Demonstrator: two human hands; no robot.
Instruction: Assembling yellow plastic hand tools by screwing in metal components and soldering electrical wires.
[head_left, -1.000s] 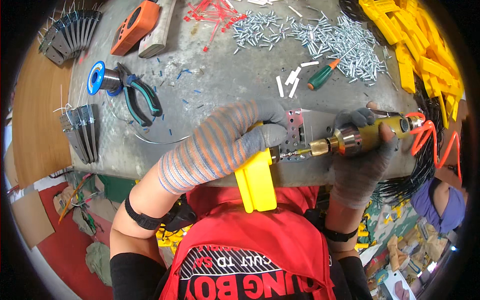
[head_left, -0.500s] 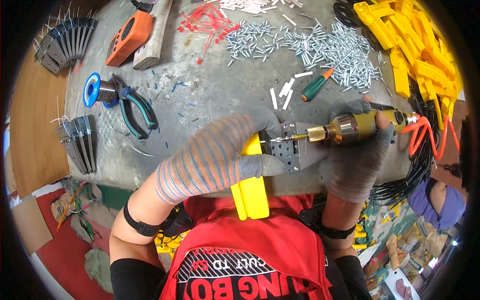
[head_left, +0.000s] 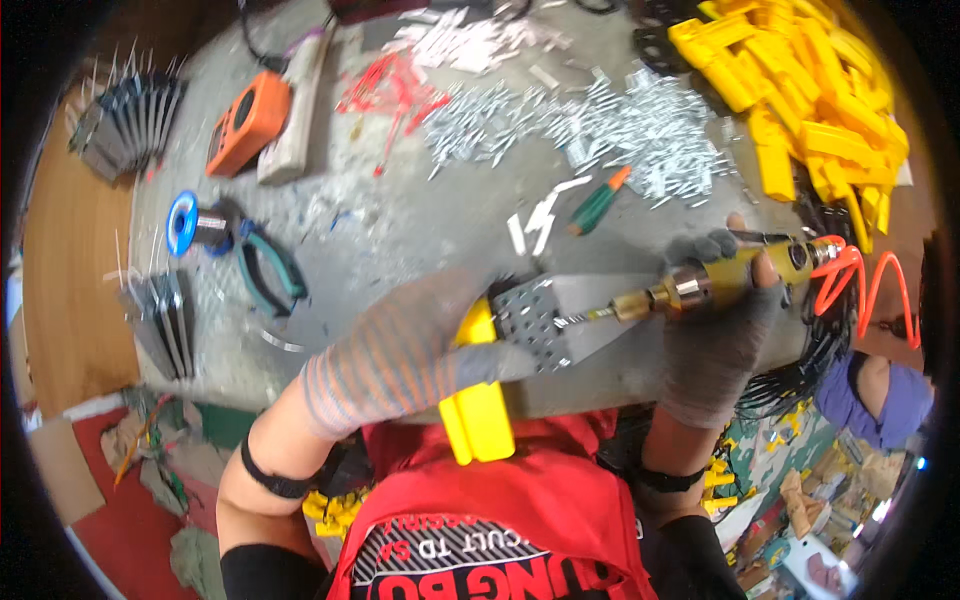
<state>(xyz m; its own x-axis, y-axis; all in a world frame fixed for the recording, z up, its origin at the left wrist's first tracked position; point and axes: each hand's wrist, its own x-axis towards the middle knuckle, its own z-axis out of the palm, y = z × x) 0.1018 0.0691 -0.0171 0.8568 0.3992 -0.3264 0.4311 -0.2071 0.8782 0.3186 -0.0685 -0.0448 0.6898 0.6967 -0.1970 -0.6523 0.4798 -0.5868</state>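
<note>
Over a grey table [head_left: 385, 238], the right hand [head_left: 718, 325] grips a driver [head_left: 735, 275]; left of it, left hand [head_left: 405, 350] clasps yellow casing [head_left: 478, 425]; a tilted bit [head_left: 583, 317] could skid.

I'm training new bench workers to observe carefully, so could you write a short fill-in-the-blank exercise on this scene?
1. The left hand holds a plastic piece coloured ____.
2. The drill-like tool is gripped in the person's ____ hand.
3. The tool's bit points toward the person's ____ hand.
4. The wire spool beside the pliers has a ____ rim.

Missing words: yellow; right; left; blue.
</note>
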